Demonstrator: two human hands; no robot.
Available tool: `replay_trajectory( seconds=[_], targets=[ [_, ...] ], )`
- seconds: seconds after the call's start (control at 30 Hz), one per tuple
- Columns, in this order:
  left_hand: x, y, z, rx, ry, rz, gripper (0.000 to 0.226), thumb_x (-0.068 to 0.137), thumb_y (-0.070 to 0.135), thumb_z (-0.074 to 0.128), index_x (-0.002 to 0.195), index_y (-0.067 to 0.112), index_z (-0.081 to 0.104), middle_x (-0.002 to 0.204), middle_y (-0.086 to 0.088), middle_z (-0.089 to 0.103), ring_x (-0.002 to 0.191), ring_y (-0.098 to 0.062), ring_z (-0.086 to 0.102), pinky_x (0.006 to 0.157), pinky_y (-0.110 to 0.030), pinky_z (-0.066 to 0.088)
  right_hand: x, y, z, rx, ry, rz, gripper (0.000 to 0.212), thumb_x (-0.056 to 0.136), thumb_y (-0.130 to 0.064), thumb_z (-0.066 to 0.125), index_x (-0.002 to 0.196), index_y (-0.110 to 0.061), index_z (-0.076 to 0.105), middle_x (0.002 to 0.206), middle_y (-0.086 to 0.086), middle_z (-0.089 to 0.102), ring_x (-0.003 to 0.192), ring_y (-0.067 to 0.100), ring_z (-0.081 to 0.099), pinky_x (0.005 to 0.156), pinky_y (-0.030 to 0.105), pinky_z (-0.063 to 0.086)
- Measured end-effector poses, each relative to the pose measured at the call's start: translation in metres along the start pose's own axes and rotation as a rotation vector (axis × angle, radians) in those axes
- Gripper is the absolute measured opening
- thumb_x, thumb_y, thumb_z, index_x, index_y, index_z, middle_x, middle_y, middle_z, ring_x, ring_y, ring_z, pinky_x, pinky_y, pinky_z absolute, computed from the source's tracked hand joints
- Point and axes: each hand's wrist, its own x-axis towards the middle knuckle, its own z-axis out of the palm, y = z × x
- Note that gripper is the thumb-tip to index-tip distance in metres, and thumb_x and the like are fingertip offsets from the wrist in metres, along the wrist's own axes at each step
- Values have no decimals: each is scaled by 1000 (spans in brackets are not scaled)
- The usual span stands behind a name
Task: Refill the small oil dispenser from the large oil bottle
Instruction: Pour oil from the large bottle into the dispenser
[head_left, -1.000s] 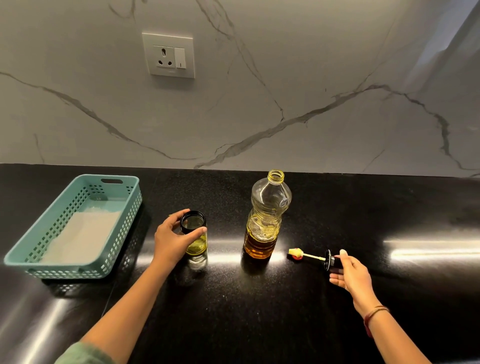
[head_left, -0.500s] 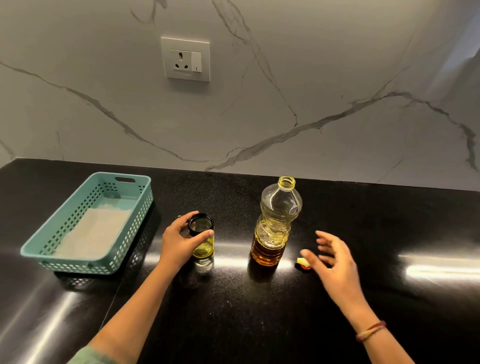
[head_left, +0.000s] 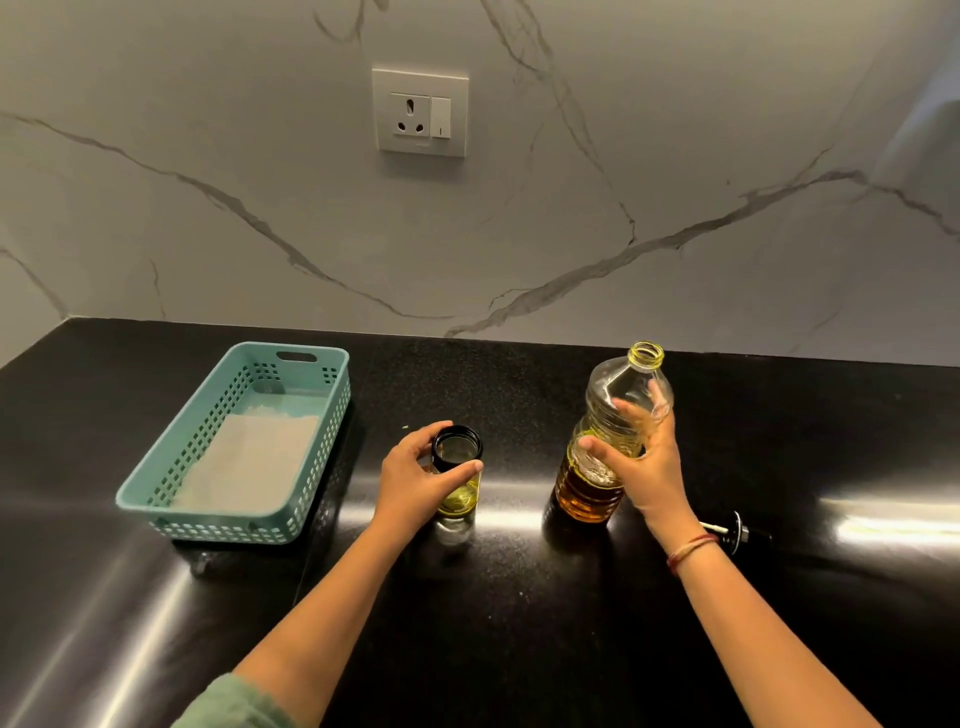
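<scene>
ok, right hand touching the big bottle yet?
Touching. Head view: the right hand is wrapped around the big bottle at mid-body, thumb and fingers pressed on the plastic.

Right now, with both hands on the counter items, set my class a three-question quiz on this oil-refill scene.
1. True or false: the large oil bottle has its cap on.
2. Which hand holds the small oil dispenser? A) left hand B) right hand C) neither
3. Fill in: the teal basket stands to the ____ of the dispenser.

Key
1. False: its neck is open.
2. A: the left hand's grip is around the open dispenser; the right hand's grip is on the bottle.
3. Left.
</scene>
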Motion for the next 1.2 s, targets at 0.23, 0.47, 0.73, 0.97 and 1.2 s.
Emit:
replay_trajectory(
  seconds=[0.23, 0.47, 0.73, 0.97, 1.2],
  targets=[
    [1, -3, -1, -4, -8, 18, 62, 65, 31, 88, 122, 21, 64, 113, 7, 66, 104, -5, 61, 87, -14, 47, 11, 1, 9, -95, 77, -12, 61, 71, -4, 80, 124, -12, 51, 107, -5, 61, 98, 0, 61, 87, 19, 49],
    [3, -4, -5, 5, -40, 44, 61, 65, 34, 88, 120, 23, 65, 111, 10, 66, 102, -2, 61, 87, -16, 48, 23, -13, 26, -190, 113, -107, 55, 68, -13, 84, 115, -15, 55, 101, -12, 62, 95, -2, 61, 82, 12, 47],
    [5, -9, -6, -56, -50, 30, 60, 62, 32, 90, 117, 26, 67, 109, 13, 68, 103, -2, 62, 93, -27, 52, 42, -31, 36, -505, -25, -365, 59, 64, -25, 85, 112, -15, 53, 106, -1, 60, 96, 11, 58, 82, 21, 50],
    [4, -8, -7, -66, -50, 30, 57, 62, 31, 89, 115, 31, 66, 110, 13, 67, 107, -5, 61, 94, -23, 49, 41, -16, 36, -909, -237, -477, 75, 67, -34, 81, 130, -11, 47, 120, 6, 59, 113, 22, 54, 100, 35, 39],
    [5, -11, -7, -54, -49, 16, 62, 61, 35, 89, 118, 28, 67, 113, 12, 68, 109, -8, 61, 96, -29, 50, 37, -10, 42, -1106, -262, -590, 73, 70, -36, 79, 131, -10, 48, 123, 8, 59, 116, 25, 55, 104, 43, 40]
  ],
)
